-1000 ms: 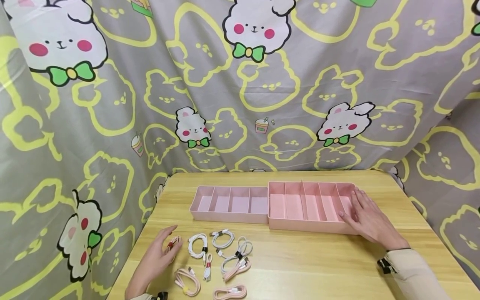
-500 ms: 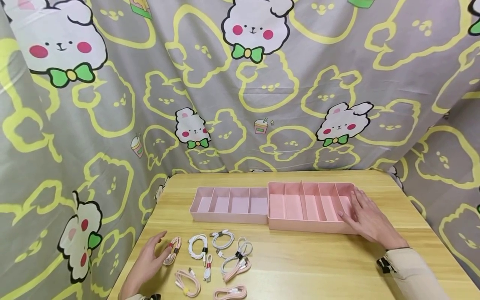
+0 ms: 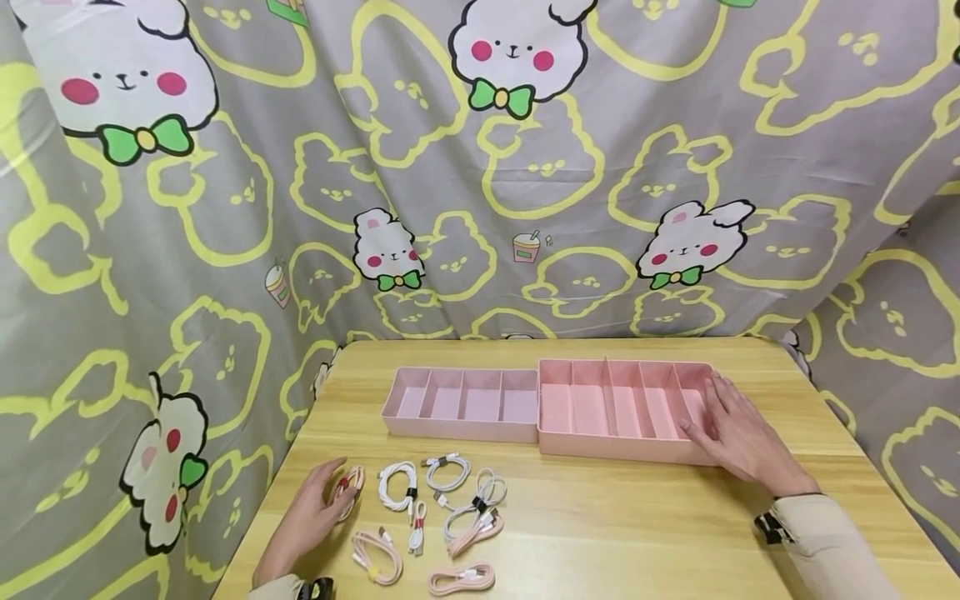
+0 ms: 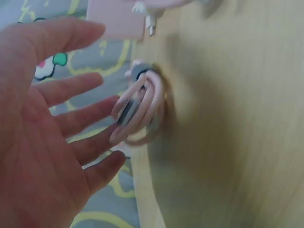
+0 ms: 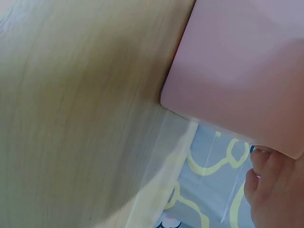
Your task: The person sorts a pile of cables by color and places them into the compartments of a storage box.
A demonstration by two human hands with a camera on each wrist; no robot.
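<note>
In the head view, my left hand [image 3: 307,512] is at a coiled pink cable [image 3: 351,490] with a red tie at the table's left. The left wrist view shows the fingers spread, with some fingertips right at the loops of the coil [image 4: 142,107]. My right hand [image 3: 746,437] rests against the right end of a pink divided box [image 3: 622,446], its thumb over the near side. In the right wrist view, part of the right hand [image 5: 275,190] shows beside the box wall [image 5: 228,80].
A lilac divided box [image 3: 461,429] stands against the pink box's left side. Several coiled cables lie in front, including a white one [image 3: 387,492] with a black tie and a pink one [image 3: 461,579]. A patterned curtain [image 3: 480,183] hangs behind the wooden table [image 3: 637,533].
My left hand drew back a little to the left from the pink cable, then came in to the right, with the thumb overlapping the coil again. The right hand has stayed on the pink box.
</note>
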